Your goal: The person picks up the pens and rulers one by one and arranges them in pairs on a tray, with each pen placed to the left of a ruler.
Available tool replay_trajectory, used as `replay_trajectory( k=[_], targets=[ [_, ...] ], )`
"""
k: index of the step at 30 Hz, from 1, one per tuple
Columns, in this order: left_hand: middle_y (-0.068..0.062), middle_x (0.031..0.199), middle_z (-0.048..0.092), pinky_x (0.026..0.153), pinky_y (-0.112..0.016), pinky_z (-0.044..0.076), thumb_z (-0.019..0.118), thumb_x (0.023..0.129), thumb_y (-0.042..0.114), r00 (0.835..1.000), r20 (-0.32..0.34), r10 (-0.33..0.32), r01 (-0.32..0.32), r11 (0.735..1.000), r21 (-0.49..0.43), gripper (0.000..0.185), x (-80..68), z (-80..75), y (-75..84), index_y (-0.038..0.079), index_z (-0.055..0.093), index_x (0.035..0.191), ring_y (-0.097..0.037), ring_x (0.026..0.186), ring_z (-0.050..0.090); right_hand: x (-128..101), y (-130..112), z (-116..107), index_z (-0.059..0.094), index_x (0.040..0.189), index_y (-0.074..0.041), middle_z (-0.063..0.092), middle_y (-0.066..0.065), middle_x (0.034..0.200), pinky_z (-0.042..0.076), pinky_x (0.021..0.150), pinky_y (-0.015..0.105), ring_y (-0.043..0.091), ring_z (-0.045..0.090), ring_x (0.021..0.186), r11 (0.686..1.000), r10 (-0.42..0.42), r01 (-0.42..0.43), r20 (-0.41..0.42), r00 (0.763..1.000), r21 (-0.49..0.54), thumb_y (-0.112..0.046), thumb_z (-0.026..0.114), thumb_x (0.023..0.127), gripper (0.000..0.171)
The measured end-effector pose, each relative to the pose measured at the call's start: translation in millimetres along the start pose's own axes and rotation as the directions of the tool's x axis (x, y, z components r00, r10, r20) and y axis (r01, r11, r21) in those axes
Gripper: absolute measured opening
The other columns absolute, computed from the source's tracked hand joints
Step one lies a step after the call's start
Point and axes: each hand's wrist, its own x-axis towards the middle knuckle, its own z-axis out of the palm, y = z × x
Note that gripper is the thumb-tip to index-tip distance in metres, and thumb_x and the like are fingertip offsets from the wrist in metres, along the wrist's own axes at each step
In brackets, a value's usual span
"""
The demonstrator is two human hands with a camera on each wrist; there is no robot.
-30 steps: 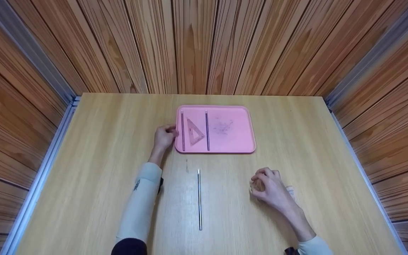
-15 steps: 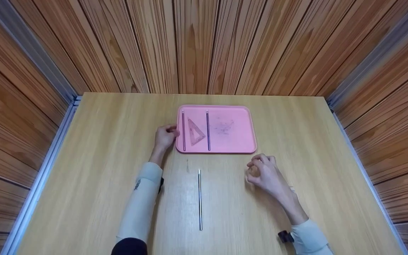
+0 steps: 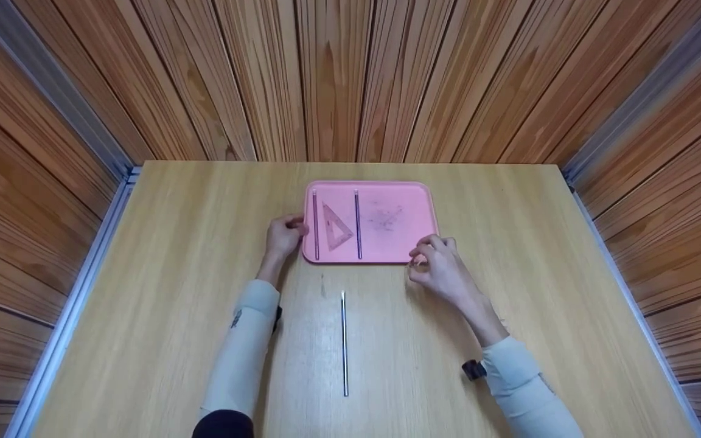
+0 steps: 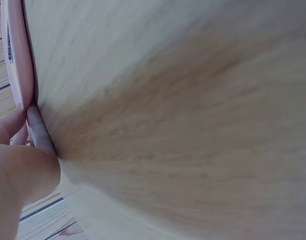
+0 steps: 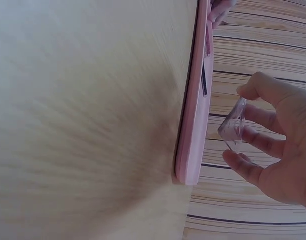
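Observation:
My left hand point(image 3: 283, 236) pinches the left rim of a pink tray point(image 3: 396, 248); in the left wrist view its thumb and fingers meet at the tray edge point(image 4: 20, 65). On the tray lie a see-through set square point(image 3: 335, 227) and two slim pencil-like sticks, one by the left rim point(image 3: 316, 225) and one near the middle point(image 3: 358, 225). My right hand point(image 3: 442, 271) holds a clear plastic triangle, a second set square point(image 5: 234, 127), between thumb and fingers. It hovers by the tray's front right corner.
A third slim stick point(image 3: 344, 344), silvery and dark, lies on the wooden table point(image 3: 156, 274) in front of the tray. Dark scribble marks point(image 3: 384, 216) show on the tray's right half. Wood-plank walls point(image 3: 332, 79) stand at the back and sides.
My right hand has moved forward and left with the clear set square, from the table at the right up to the tray's front right corner. My left hand stays on the rim.

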Motion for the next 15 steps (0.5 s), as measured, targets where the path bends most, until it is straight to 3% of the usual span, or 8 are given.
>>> replay_trajectory(
  k=[10, 15],
  targets=[
    [-0.01, 0.111, 0.066, 0.089, -0.032, 0.051, 0.06, 0.095, 0.007, 1.0, 0.009, -0.006, 0.006, 1.0, -0.017, 0.036, -1.3, -0.3, 0.2, 0.008, 0.065, 0.13, -0.022, 0.103, 0.06, 37, 0, 8, 0.07, 0.107, -0.004, 0.056, 0.011, 0.119, 0.044, 0.089, 0.042, 0.033, 0.043, 0.111, 0.998, 0.044, -0.047, 0.064, 0.997, 0.04, -0.017, 0.071, 0.081, 0.029],
    [-0.014, 0.11, 0.067, 0.084, -0.029, 0.049, 0.061, 0.094, 0.006, 1.0, -0.008, 0.021, -0.021, 1.0, 0.002, 0.034, -1.3, 0.7, 1.5, 0.005, 0.066, 0.127, -0.022, 0.1, 0.06, 56, 0, 12, 0.07, 0.109, -0.006, 0.056, 0.008, 0.12, 0.044, 0.092, 0.043, 0.031, 0.043, 0.114, 0.995, 0.069, -0.074, 0.085, 0.994, 0.06, -0.02, 0.072, 0.082, 0.03]
  ],
)
